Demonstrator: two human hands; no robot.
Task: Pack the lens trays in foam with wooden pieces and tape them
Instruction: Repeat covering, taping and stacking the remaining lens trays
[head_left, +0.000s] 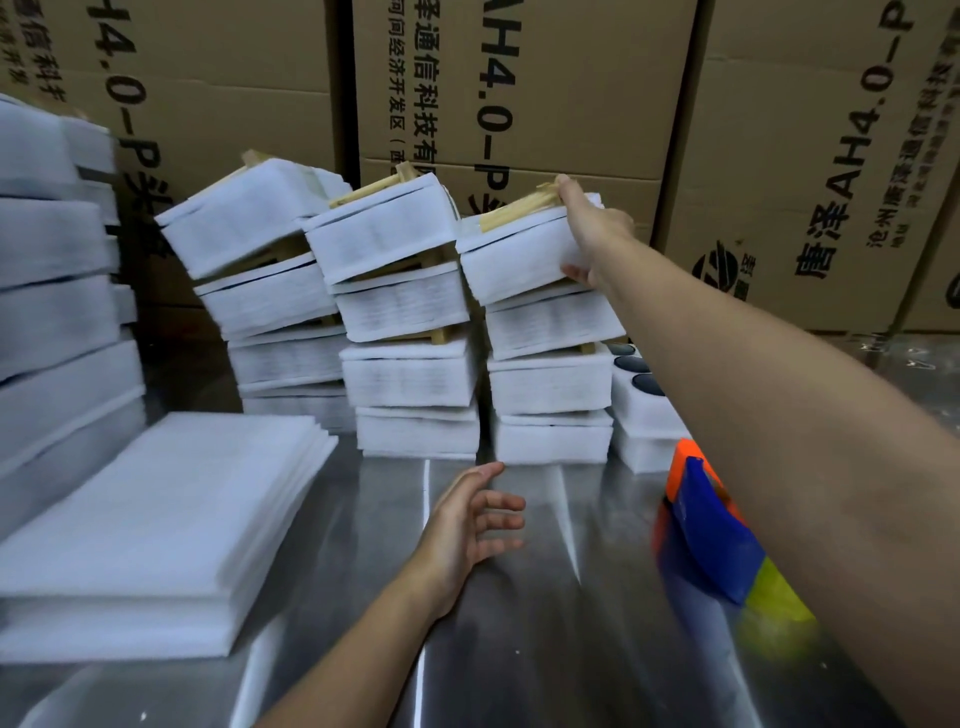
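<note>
My right hand reaches to the far side of the stainless steel table and grips the top bundle of the right-hand stack. Its fingers are curled over the pale wooden piece on top and the thumb is pressed against the lower edge. That bundle sits tilted, a white, fibrous foam wrap around thin stacked layers. It crowns one of three leaning stacks of wrapped bundles, and wooden slats show between several of them. Just right of the stacks, partly behind my forearm, an open foam tray holds dark round lenses seated in its wells. My left hand is over the bare metal near the stacks' foot, palm turned inward, fingers relaxed and spread, holding nothing; I cannot tell whether it touches the surface. A flat pile of soft white foam sheets lies at front left. A blurred orange, blue and yellow tape dispenser sits under my right arm. Printed brown cardboard cartons, closed, wall the back.
</note>
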